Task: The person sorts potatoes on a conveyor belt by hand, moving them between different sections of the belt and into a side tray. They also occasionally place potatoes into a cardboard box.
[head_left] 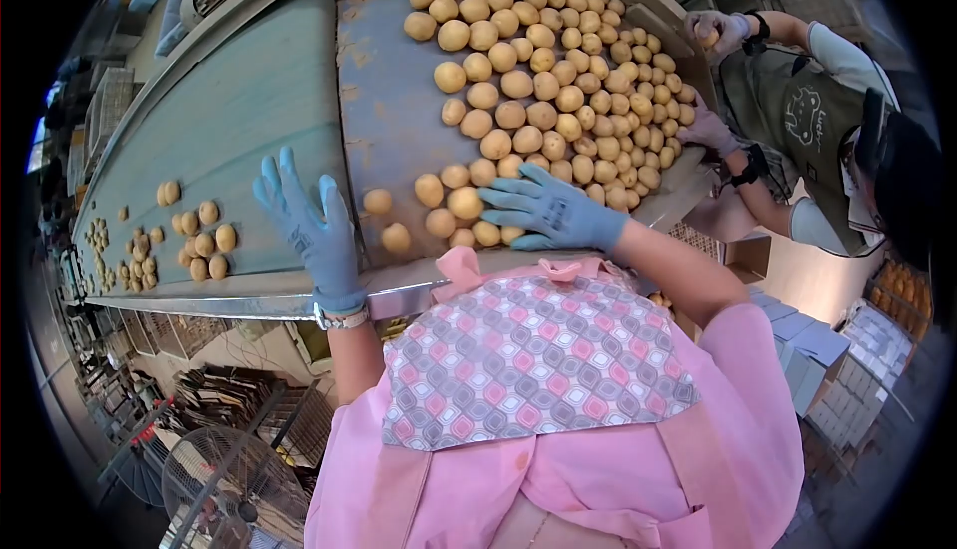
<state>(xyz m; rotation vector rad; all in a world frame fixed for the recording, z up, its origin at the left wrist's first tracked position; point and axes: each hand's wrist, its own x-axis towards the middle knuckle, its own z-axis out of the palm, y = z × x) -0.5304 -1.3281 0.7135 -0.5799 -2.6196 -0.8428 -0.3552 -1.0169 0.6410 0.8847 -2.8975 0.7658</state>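
My right hand (548, 212) lies flat, fingers spread and gripping nothing, on the nearest potatoes (518, 81), whose pile fills the belt (389, 121) from 12 to 2 o'clock. My left hand (311, 235) is open too, palm down on bare belt at 10 o'clock, touching none. I judge a light, flat palm works best here, rolling a few at a time without pressing. The rail (199, 305) at 6 o'clock runs close under my wrists; free room lies toward 11. A small cluster (199, 245) sits at 9, and a co-worker's hand (713, 31) works at 2.
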